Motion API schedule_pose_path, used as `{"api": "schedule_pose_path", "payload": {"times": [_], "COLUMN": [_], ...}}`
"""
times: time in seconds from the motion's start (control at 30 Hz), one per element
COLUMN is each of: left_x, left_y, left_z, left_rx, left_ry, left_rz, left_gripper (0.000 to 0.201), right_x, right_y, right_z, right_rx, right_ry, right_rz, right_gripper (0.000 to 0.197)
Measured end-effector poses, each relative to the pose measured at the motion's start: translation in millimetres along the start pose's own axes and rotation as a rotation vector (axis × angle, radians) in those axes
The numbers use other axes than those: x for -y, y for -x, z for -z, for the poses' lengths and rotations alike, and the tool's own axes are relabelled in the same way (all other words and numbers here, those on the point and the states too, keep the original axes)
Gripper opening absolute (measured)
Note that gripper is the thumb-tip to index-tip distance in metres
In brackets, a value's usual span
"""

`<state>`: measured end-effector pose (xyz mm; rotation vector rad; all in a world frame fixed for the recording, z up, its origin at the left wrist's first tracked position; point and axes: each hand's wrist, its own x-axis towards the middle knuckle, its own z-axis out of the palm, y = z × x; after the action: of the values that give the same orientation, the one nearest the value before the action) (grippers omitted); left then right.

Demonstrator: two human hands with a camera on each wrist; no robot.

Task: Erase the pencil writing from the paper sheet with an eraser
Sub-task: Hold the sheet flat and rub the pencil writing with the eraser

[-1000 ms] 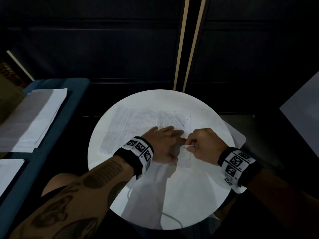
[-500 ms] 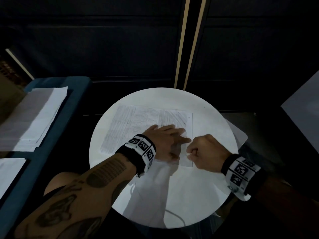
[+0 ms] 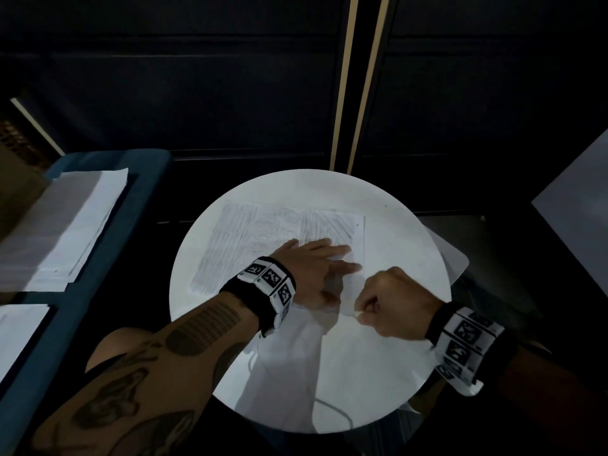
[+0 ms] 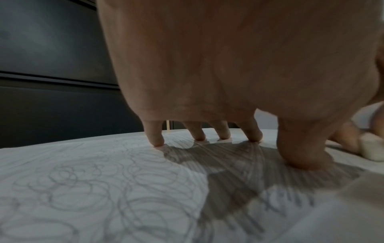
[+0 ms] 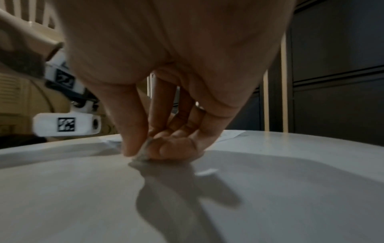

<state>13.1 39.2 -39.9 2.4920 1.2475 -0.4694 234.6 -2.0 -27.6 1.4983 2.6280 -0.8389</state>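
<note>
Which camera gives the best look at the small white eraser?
The left wrist view: the small white eraser shows as a pale block touching the scribbled paper sheet, beside the right hand's fingers. The right wrist view shows only its greyed tip between pinching fingers. The head view shows a sliver.

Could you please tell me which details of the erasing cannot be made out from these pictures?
- Eraser: mostly hidden in the right hand's grip; blurred in the right wrist view.
- Sheet under the left hand: covered in the head view.
- Pencil marks: too faint to read in the head view.
</note>
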Motion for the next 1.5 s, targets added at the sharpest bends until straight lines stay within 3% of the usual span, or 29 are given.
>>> {"api": "schedule_pose_path", "payload": {"times": [0.1, 0.23, 0.4, 0.53, 0.7, 0.8, 0.87, 1.0, 1.17, 1.27, 1.4, 1.5], "left_x": [-1.2, 0.2, 1.6, 2.1, 2.8, 3.0, 2.7, 1.7, 2.5, 0.7, -1.5, -0.1], "left_y": [-2.3, -4.9, -4.0, -5.9, -4.2, -4.8, -5.1, -5.2, -3.8, -2.6, -1.8, -0.5], "left_z": [-0.8, -2.5, -3.6, -5.2, -4.7, -6.2, -5.4, -4.8, -5.5, -2.0, -0.1, -0.7], "left_rx": [0.0, 0.004, -0.003, 0.003, 0.0, 0.001, 0.009, -0.008, -0.006, 0.009, 0.017, 0.017], "left_ry": [-0.043, -0.034, -0.04, -0.055, -0.045, -0.029, -0.035, -0.031, 0.002, 0.001, -0.012, 0.007], "left_rz": [-0.002, 0.002, -0.004, -0.006, -0.013, -0.004, 0.002, -0.021, -0.003, 0.001, -0.005, -0.001], "left_gripper": [0.083, 0.085, 0.083, 0.085, 0.083, 0.084, 0.084, 0.083, 0.083, 0.084, 0.083, 0.084], "right_x": [-7.6, -10.3, -9.0, -15.9, -4.3, -1.1, -0.4, 0.6, 7.4, -0.4, 2.0, 9.9], "right_y": [-17.6, -11.1, -8.1, -18.5, 2.9, -11.7, -26.0, -20.4, -7.7, -29.9, -21.4, -4.1], "right_z": [11.6, 3.8, 7.1, 13.2, 4.1, 24.1, 29.0, 8.8, 9.9, 22.6, 10.4, -1.2], "right_rx": [-0.101, -0.105, -0.006, -0.088, 0.04, -0.07, -0.135, -0.072, 0.038, -0.09, -0.1, -0.016], "right_ry": [-0.003, 0.035, 0.019, -0.006, 0.027, -0.03, -0.03, 0.015, 0.043, -0.014, 0.014, 0.001], "right_rz": [-0.006, -0.01, -0.003, -0.03, -0.027, -0.018, -0.014, -0.035, 0.017, -0.019, 0.011, 0.053], "right_gripper": [0.011, 0.036, 0.016, 0.025, 0.024, 0.01, 0.012, 0.033, 0.031, 0.017, 0.03, 0.033]}}
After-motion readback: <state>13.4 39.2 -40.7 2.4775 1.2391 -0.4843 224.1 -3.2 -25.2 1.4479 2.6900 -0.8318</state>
